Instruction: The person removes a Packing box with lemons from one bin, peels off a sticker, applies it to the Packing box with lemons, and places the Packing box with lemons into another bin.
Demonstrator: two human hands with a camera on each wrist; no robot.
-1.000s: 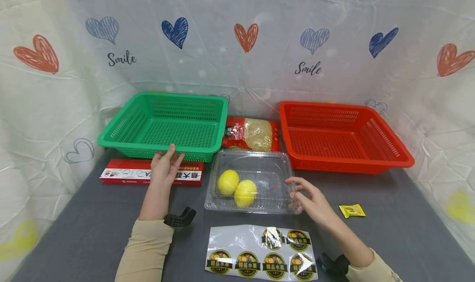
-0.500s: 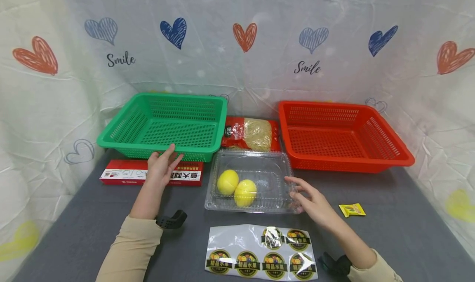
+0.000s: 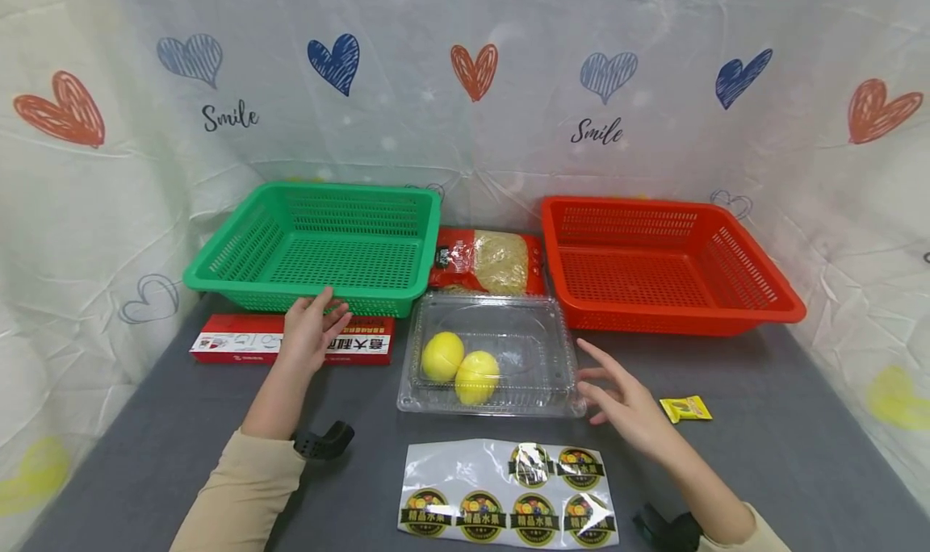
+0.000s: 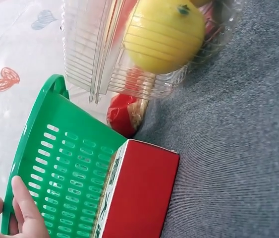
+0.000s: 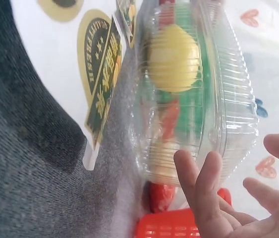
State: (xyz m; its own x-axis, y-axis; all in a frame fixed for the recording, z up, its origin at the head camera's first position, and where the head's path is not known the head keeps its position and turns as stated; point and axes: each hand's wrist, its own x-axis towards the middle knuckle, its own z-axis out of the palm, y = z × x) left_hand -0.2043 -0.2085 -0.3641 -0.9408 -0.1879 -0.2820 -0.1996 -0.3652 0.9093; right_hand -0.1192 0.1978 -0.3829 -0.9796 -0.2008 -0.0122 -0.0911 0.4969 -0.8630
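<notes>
My left hand (image 3: 311,330) is at the front rim of the green plastic basket (image 3: 305,294), thumb on the rim and fingers under it. In the left wrist view the rim of the basket (image 4: 30,124) runs between the thumb and the fingers. My right hand (image 3: 625,407) hovers with fingers spread, just right of the clear plastic clamshell box (image 3: 534,358). Through the lid show two yellow lemons (image 3: 443,357), side by side in its left half. Fingertips (image 5: 184,161) overlap the box's edge in the right wrist view, holding nothing.
A red-and-white carton (image 3: 240,340) lies under the front of the green basket. Behind the box is a red bag of pale dry food (image 3: 501,261). A red basket (image 3: 676,322) stands right, a yellow wrapped packet (image 3: 685,409) before it. A fruit-label sticker sheet (image 3: 472,463) lies in front.
My left hand has closed from loosely spread fingers onto the basket rim, its forearm swinging left. My right hand has drawn off the box's edge to the right, fingers spreading. Baskets and box stay put.
</notes>
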